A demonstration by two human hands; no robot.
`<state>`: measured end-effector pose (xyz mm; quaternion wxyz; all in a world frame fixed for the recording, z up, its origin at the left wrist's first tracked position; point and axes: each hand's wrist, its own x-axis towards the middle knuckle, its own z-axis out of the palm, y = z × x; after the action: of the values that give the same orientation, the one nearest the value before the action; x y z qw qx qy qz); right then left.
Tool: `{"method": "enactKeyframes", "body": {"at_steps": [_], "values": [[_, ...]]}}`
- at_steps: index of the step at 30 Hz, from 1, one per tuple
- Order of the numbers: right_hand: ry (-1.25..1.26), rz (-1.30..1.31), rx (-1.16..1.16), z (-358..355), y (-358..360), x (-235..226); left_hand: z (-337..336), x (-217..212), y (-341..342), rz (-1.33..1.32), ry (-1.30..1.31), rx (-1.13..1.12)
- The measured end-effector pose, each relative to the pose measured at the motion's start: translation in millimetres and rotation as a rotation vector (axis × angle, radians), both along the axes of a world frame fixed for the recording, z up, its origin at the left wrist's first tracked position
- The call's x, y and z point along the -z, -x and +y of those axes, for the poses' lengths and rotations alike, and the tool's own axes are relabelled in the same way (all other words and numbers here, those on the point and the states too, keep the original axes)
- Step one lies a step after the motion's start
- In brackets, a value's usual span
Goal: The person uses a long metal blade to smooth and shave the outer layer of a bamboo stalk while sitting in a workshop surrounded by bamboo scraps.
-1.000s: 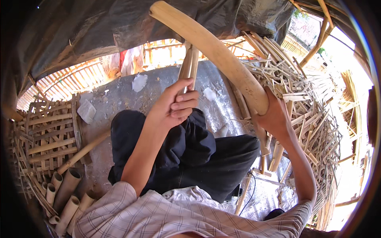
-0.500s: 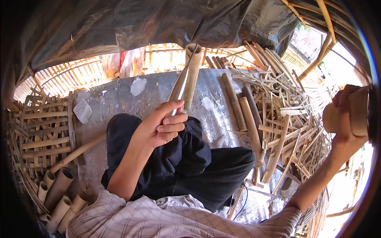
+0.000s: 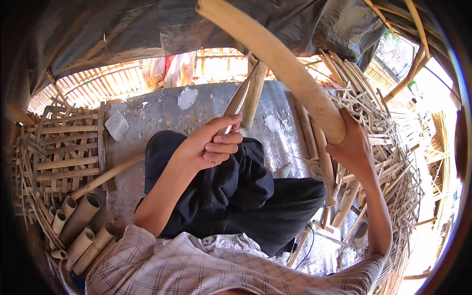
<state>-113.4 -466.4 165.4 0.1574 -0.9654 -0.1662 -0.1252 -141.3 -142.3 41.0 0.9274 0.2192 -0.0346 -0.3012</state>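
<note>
My left hand (image 3: 214, 142), closed in front of my knees, grips a long shiny metal blade (image 3: 238, 102) that tapers to a point away from me. Just behind the blade a bamboo tube (image 3: 254, 101) stands out from the dark sheet. On the right, my right hand (image 3: 355, 147) is wrapped round the near end of a thick, pale bamboo pole (image 3: 290, 69). That pole slants up to the far left, over the blade and tube, and looks bent in this wide picture. Its far end crosses the black tarp.
Split bamboo strips (image 3: 388, 167) are heaped at the right, beside loose bamboo poles (image 3: 322, 157). A woven bamboo panel (image 3: 66, 147) and several cut bamboo tubes (image 3: 83, 241) lie at the left. Overhead hangs a black tarp (image 3: 147, 24). Beneath me is a dark sheet (image 3: 162, 110).
My right hand has swung inward from the far right edge, bringing the bamboo pole across the far middle. The left hand keeps its grip on the blade; the whole view has shifted slightly.
</note>
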Motion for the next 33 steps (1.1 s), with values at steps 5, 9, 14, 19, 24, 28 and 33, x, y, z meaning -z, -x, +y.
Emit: {"method": "enactKeyframes", "body": {"at_steps": [5, 9, 14, 19, 24, 28, 33], "values": [[-0.298, -0.151, -0.051, 15, 29, -51, 8, -2, 6, -0.011, -0.028, -0.024], [-0.357, -0.646, -0.117, -11, 27, -84, 8, -5, 1, -0.006, -0.069, -0.008], [-0.219, -0.490, -0.139, 8, 2, -10, 21, -7, -2, 0.010, -0.064, 0.005], [0.114, 0.157, -0.142, 17, -24, 23, 11, 21, -18, 0.070, -0.234, -0.266], [0.137, 0.008, -0.151, 23, -14, 28, 40, 22, -29, 0.049, -0.240, -0.198], [0.020, -0.103, -0.079, 28, 5, -18, 19, 8, -21, 0.026, -0.399, -0.046], [-0.224, -0.546, -0.209, 25, 10, -85, 16, 6, -22, 0.019, -0.396, -0.049]]}}
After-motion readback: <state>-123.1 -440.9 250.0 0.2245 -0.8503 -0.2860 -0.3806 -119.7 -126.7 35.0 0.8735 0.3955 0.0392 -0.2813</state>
